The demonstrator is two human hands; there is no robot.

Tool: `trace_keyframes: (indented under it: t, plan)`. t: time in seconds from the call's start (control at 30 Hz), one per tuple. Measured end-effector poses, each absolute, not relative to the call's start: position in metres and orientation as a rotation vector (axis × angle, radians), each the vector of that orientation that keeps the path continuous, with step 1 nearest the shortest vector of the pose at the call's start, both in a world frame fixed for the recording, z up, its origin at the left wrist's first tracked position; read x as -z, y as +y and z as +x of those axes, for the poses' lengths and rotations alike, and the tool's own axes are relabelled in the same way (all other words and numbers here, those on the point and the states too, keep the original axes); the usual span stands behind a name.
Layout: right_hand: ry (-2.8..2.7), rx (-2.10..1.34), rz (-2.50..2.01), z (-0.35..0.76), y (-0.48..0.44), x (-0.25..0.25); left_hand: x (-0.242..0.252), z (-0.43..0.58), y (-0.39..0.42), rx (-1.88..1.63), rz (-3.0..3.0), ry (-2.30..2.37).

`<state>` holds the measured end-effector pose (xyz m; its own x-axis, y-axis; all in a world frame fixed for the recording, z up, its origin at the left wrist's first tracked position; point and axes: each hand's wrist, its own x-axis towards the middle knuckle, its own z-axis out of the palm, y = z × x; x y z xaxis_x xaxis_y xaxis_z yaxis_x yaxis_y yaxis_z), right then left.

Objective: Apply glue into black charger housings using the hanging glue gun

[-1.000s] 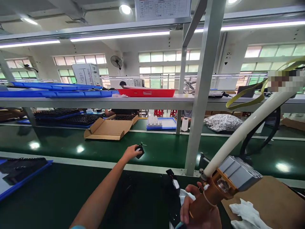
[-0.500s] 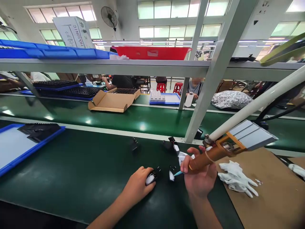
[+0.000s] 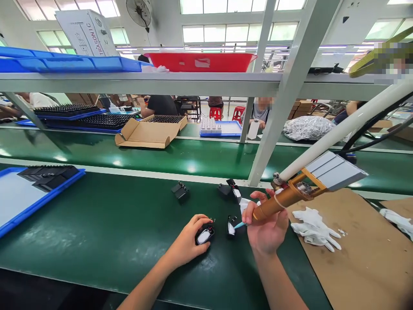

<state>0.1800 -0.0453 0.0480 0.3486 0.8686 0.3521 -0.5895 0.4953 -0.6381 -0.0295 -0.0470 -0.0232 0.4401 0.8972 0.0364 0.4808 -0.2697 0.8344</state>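
The blue tray at left contained black parts along its far side; the frame cut off its left end. The open carton held rows of black pieces. Contents of the red tray were hidden behind its wall. On the green bench, the left hand gripped and partly covered a black housing, its visible face white. The right hand's fingers were wrapped round a copper-coloured dispenser, blue tip at a second housing; contact could not be confirmed.

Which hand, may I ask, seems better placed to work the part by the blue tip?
Right hand, probably: it holds the orange tool, blue tip pointing at that part; the left hand grips another part.
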Motion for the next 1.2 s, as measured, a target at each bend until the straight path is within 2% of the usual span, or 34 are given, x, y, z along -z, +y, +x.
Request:
trace_keyframes:
  t: [0.3, 0.67, 1.2]
  plan:
    - [-0.736, -1.039, -0.4, 0.165, -0.056, -0.056, 0.054, -0.027, -0.088, -0.812, 1.904, 1.467]
    - [-0.764, -1.06, -0.354, 0.138, -0.07, -0.064, 0.017, -0.008, -0.093, -1.114, 2.136, 1.387]
    - [-0.754, -1.053, -0.373, 0.138, -0.073, -0.067, 0.007, -0.006, -0.098, -1.018, 2.068, 1.403]
